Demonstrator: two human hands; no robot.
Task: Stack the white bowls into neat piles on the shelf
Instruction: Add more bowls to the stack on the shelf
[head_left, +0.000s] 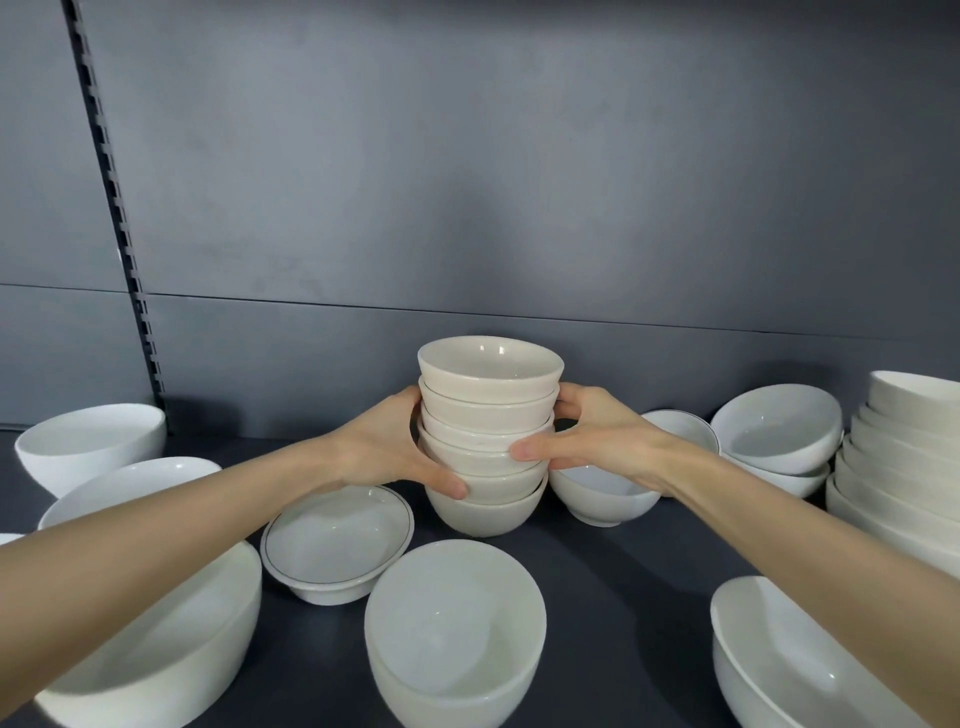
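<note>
A pile of several small cream-white bowls (488, 410) stands at the middle of the dark shelf (613, 566), its top bowl sitting slightly askew. My left hand (387, 447) grips the pile's left side, thumb low on the front. My right hand (587, 434) grips its right side, thumb across the front of the middle bowls. Whether the bottom bowl touches the shelf I cannot tell.
Loose white bowls surround the pile: a shallow rimmed dish (337, 543), a deep bowl (454, 629) in front, a bowl (602, 493) under my right wrist, two nested bowls (776, 434), a tall stack (904, 452) at right, large bowls (91, 444) at left. The grey back panel (519, 208) rises behind.
</note>
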